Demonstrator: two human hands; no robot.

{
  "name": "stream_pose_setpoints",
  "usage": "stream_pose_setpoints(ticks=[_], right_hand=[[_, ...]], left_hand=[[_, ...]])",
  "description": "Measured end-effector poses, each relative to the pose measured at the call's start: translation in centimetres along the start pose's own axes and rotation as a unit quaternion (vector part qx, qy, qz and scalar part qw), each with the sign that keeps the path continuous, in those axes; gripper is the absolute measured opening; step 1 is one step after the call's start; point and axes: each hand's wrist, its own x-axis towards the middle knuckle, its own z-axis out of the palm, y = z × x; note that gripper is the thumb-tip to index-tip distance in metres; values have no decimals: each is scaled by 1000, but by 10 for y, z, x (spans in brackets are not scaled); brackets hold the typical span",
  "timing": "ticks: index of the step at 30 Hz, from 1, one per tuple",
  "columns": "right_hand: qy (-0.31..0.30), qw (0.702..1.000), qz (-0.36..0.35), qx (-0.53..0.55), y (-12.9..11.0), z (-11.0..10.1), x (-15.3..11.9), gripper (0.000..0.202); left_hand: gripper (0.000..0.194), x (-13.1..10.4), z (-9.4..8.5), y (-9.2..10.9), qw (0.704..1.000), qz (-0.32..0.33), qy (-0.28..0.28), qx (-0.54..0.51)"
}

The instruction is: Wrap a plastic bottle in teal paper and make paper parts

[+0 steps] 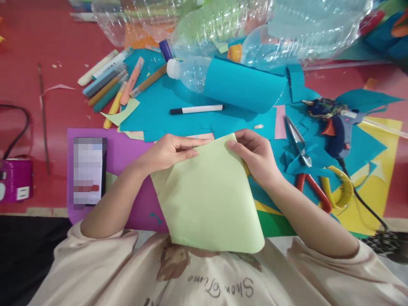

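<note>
A light green sheet of paper (pixel 210 199) lies between my hands, its near edge reaching over the table edge against my shirt. My left hand (pixel 174 151) pinches its upper left edge between thumb and straight fingers. At the top right corner, my right hand (pixel 255 155) grips the sheet with the thumb on top and the other fingers curled behind. Just beyond the hands are a white marker with a black cap (pixel 197 109) and a clear bottle wrapped in blue paper (pixel 244 85), lying on its side.
Markers (pixel 108 80) lie at the upper left, a phone (pixel 89 170) on purple paper (pixel 140 208). Large clear bottles (pixel 219 25) line the back. To the right are scissors with red handles (pixel 314 191), yellow handles (pixel 344 187), and a glue gun (pixel 341 131) with its cord.
</note>
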Motion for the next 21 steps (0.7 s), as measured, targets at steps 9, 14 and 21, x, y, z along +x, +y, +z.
stream_pose_setpoints(ticks=[9,14,21], right_hand=[[36,999,-27,-17,2,-1,3,20],[31,999,-39,-16,3,-2,3,22],[41,997,-47,-39,2,-2,3,24]], left_hand=[[38,-2,-1,-2,999,-16,-14,36],[38,-2,-3,-1,999,-13,-18,36],[37,-2,-6,2,998,-24,-31,43]])
